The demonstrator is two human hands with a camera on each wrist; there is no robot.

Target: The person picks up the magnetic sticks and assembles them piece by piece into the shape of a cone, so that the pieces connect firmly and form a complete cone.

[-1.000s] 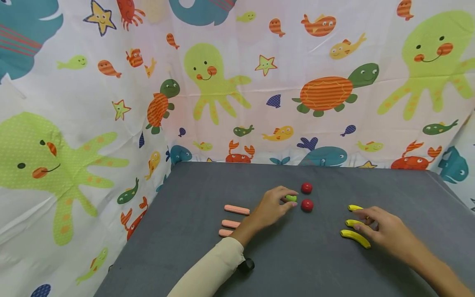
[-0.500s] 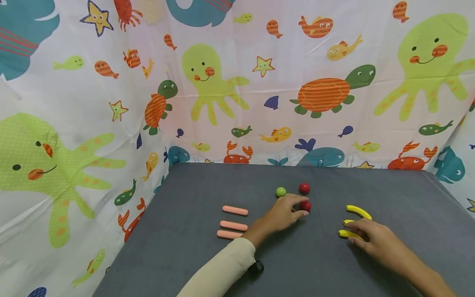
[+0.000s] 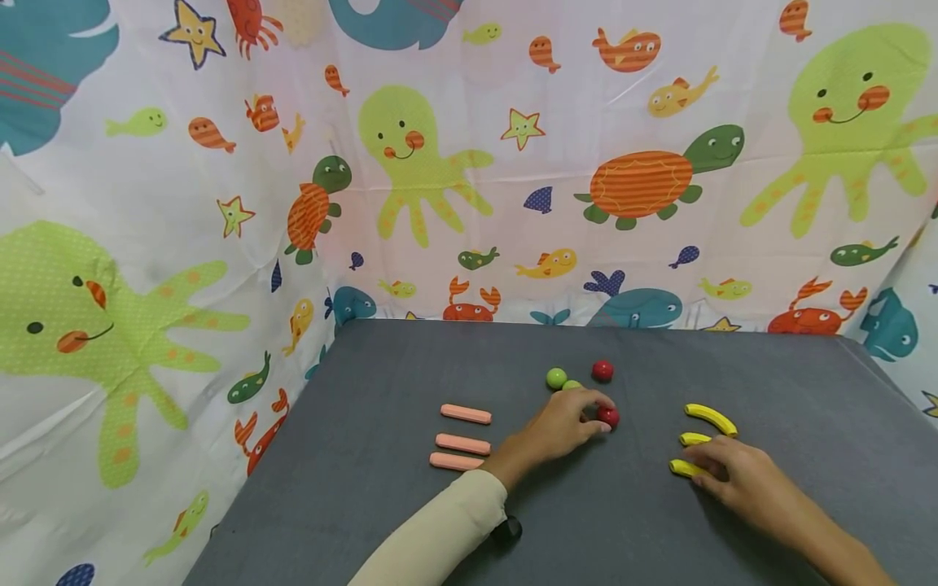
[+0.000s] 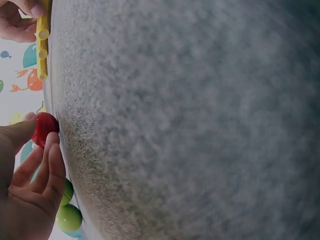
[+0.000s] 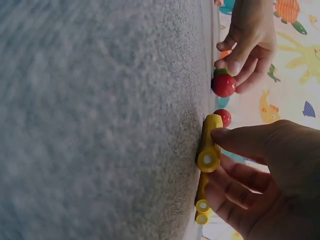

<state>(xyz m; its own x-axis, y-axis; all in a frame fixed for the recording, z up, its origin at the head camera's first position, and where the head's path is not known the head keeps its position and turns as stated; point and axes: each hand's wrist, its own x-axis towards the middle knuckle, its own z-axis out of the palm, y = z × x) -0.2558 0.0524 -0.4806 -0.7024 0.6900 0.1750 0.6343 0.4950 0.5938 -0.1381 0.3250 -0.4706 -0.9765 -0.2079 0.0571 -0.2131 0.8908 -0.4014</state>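
Note:
Thumb and fingertips of my left hand (image 3: 560, 427) pinch the nearer red ball (image 3: 609, 417), which rests on the table; the left wrist view shows this red ball (image 4: 46, 127) between them. A second red ball (image 3: 603, 371) lies farther back. Two green balls (image 3: 556, 378) sit just beyond the left knuckles, one partly covered. My right hand (image 3: 747, 480) grips the nearest toy banana (image 3: 685, 468); in the right wrist view the thumb presses on this banana (image 5: 209, 145), with fingers behind it. The other two toy bananas (image 3: 711, 418) lie beyond, the middle one partly hidden by the hand.
Three pink sausage-shaped sticks (image 3: 465, 414) lie left of the left hand, the nearest partly behind the wrist. The dark grey table (image 3: 396, 366) ends at a sea-animal printed curtain (image 3: 454, 179). A black object (image 3: 507, 531) shows beside the left cuff.
My left hand has left the green ball, moved right to the nearer red ball and shifted it slightly nearer. My right hand has come from the farther bananas to the nearest one, which shifted slightly nearer.

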